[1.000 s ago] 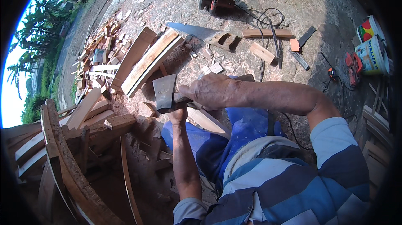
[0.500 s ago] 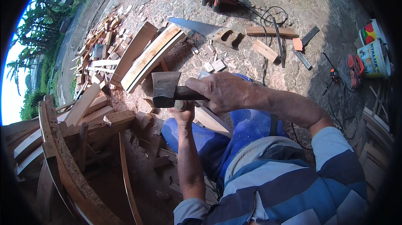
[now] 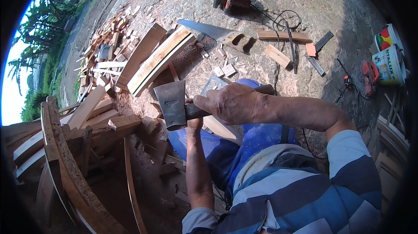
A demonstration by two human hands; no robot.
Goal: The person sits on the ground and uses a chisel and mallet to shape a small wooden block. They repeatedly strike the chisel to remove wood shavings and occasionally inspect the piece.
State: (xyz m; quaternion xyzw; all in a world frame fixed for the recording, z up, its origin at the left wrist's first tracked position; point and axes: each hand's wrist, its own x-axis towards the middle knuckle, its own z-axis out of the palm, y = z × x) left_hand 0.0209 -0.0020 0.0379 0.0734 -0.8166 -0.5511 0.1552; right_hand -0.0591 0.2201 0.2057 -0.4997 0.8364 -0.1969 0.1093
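Note:
My right hand [image 3: 235, 103] is wrapped round the dark handle of a hatchet [image 3: 171, 104], close behind its broad steel head. The handle's far end sticks out to the right past my wrist. Just below and behind the head is my left hand [image 3: 194, 124], its fingers closed and mostly hidden by the hatchet, so what they hold cannot be made out. A pale wooden board [image 3: 221, 129] lies between my legs in blue trousers. Beyond my right hand is a flat grey piece [image 3: 213, 85], partly covered by it.
A handsaw [image 3: 217, 34] lies on the rough ground ahead, near long planks [image 3: 161, 62] and a heap of offcuts [image 3: 109, 44]. Farther off is a corded power tool [image 3: 230, 1]. Curved timbers [image 3: 74, 168] stand at left; buckets [image 3: 385, 64] and a red tool [image 3: 370, 76] are at right.
The hatchet head has tilted and dropped slightly, and its handle now shows behind my right wrist. It now covers the round end that showed above my left hand.

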